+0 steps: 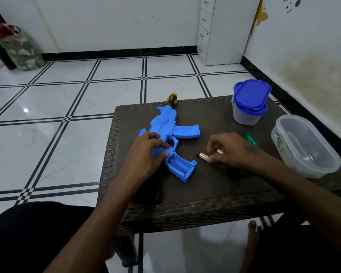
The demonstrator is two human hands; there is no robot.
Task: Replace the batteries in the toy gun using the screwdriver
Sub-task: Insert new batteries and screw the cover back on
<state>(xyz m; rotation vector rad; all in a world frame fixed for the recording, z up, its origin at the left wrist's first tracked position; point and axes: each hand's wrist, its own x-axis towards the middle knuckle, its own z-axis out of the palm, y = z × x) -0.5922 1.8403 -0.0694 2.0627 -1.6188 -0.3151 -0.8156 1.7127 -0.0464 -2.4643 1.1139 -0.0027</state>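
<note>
A blue toy gun (169, 138) lies flat on a dark brown table (215, 186), left of the middle of the frame. Its barrel points toward the far edge of the table. Its handle (180, 167) points toward the near edge, and the battery slot in the handle is open with no lid on it.

The left hand (146, 154) rests on the back part of the gun, close to the left edge of the table. Its fingers curl over the blue body and hold it down.

The right hand (226, 150) sits on the table just right of the handle. Its finger and thumb pinch a small battery (203, 156) that lies on the table top. A second battery (219, 151) peeks out under the fingers.

A screwdriver (172, 99) with a yellow and black handle lies at the far edge of the table, just past the gun's barrel. A small green thing (250, 138) lies behind the right hand.

In the upper right of the table stands a tub with a blue lid (250, 101). A clear open box (305, 144) sits at the right edge and hangs over it a little.

There is bare table between the gun and the tubs, and bare table near the front edge.
</note>
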